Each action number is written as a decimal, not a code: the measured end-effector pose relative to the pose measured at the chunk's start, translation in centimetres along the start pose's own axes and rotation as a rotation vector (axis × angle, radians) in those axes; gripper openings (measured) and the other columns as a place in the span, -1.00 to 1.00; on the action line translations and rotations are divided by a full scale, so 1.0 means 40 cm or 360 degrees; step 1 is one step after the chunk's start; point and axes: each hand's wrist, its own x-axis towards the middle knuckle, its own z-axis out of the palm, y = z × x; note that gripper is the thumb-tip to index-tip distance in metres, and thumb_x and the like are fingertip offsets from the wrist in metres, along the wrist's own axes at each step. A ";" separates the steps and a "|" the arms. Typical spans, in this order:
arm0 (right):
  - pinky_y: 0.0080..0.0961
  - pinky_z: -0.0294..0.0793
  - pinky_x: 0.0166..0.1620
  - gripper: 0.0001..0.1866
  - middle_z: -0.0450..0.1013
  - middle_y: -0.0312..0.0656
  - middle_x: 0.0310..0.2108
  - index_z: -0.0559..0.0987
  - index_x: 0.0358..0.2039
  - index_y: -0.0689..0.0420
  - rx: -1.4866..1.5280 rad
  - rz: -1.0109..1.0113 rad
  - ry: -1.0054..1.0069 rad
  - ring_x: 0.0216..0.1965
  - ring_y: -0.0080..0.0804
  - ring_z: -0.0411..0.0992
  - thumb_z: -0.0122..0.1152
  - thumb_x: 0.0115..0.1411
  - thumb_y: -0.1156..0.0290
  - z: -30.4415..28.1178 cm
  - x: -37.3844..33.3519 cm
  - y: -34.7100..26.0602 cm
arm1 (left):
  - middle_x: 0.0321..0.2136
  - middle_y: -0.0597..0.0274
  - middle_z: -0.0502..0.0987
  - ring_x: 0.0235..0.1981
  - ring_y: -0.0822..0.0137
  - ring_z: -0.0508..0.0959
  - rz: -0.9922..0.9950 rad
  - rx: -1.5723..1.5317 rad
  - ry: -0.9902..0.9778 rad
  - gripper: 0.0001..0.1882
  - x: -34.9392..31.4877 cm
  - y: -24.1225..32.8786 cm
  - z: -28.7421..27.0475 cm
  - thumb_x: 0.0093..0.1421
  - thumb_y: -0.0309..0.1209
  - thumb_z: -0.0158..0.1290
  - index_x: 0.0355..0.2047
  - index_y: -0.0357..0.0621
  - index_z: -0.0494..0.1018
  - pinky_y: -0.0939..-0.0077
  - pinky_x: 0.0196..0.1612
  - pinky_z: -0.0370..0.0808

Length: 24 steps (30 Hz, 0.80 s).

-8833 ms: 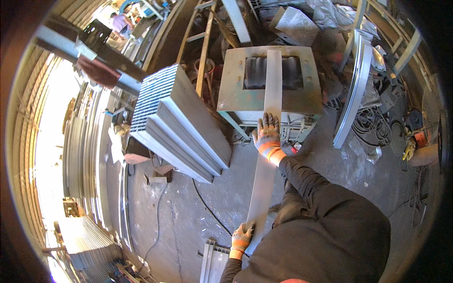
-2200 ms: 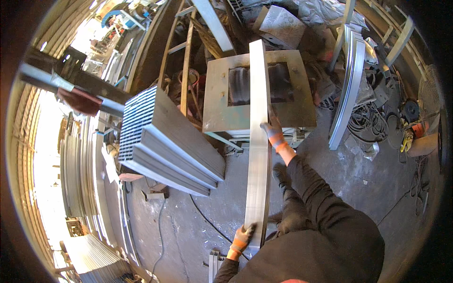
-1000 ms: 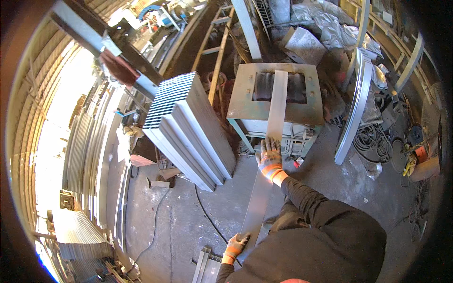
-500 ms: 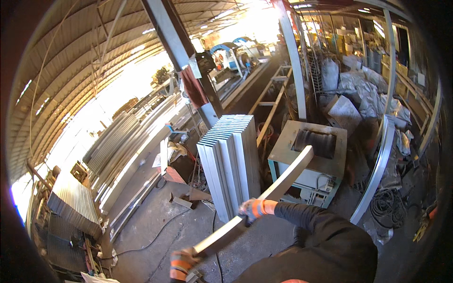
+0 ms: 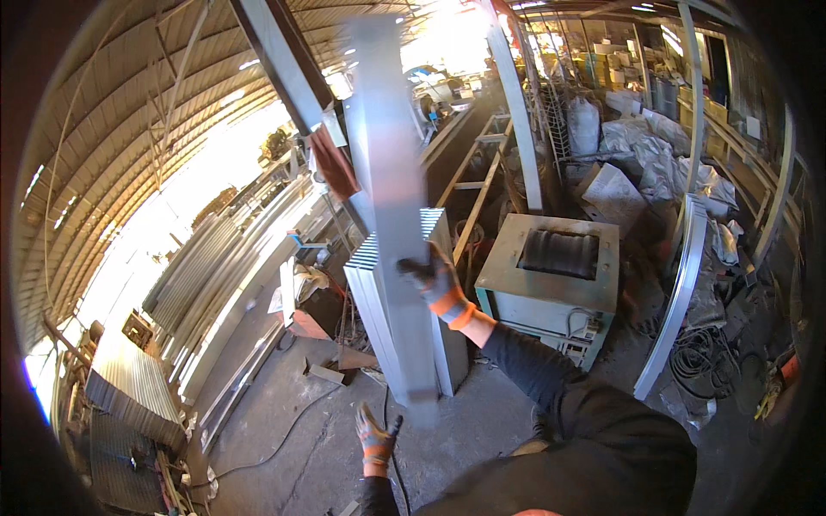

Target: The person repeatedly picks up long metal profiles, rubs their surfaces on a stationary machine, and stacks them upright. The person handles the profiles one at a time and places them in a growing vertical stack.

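A long grey metal channel (image 5: 387, 163), smeared by motion, stands nearly upright in front of a stack of similar metal channels (image 5: 366, 297). Its lower end is near the floor; whether it touches is too blurred to tell. My right hand (image 5: 440, 288), in a dark and orange glove, is closed at the channel's right edge, with dark glove fingers over its face. Below and to the left, my left hand (image 5: 376, 434), gloved in grey and orange, is apart from the channel with its fingers spread and nothing in them.
To the right stands a boxy machine (image 5: 551, 284) with a dark roller on top. Beyond it a curved metal strip (image 5: 675, 301) leans near coiled cables (image 5: 701, 365). Long profiles (image 5: 224, 267) lie at left. A cable (image 5: 284, 443) crosses the floor. A steel post (image 5: 288, 64) rises behind the stack.
The channel has swung from a slant across my body to nearly upright before the stack. My left hand has let go of it and moved right; my right hand has risen slightly.
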 end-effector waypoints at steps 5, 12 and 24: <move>-0.44 0.65 0.12 -0.63 0.67 -0.19 0.08 0.63 0.24 0.23 0.0513 0.0394 0.1083 0.06 -0.40 0.63 0.36 0.54 0.32 -0.329 -0.062 0.275 | 0.13 -0.24 0.66 0.10 -0.21 0.68 0.0072 -0.0168 -0.0028 -0.05 -0.072 -0.077 0.136 0.08 0.13 0.56 0.27 -0.29 0.52 -0.01 0.20 0.62; -0.02 0.44 0.42 -0.27 0.57 0.17 0.28 0.52 0.36 0.29 -0.1565 0.0555 0.1192 0.32 0.16 0.51 0.45 0.40 0.02 -0.834 -0.214 0.599 | -0.42 0.04 0.75 -0.39 0.16 0.73 -0.0342 -0.0303 -0.0870 -0.41 -0.110 0.077 0.413 0.20 0.06 0.52 -0.11 -0.26 0.71 0.19 -0.20 0.64; 0.03 0.11 0.62 -0.21 0.37 0.15 0.52 0.46 0.49 0.24 -0.3292 0.0964 -0.0391 0.55 0.12 0.30 -0.08 0.58 -0.17 -1.549 0.140 0.910 | -0.19 -0.19 0.72 -0.11 -0.29 0.69 0.0161 0.0100 -0.1236 -0.50 0.371 0.532 1.058 0.50 0.09 0.13 -0.16 -0.17 0.61 -0.14 -0.02 0.61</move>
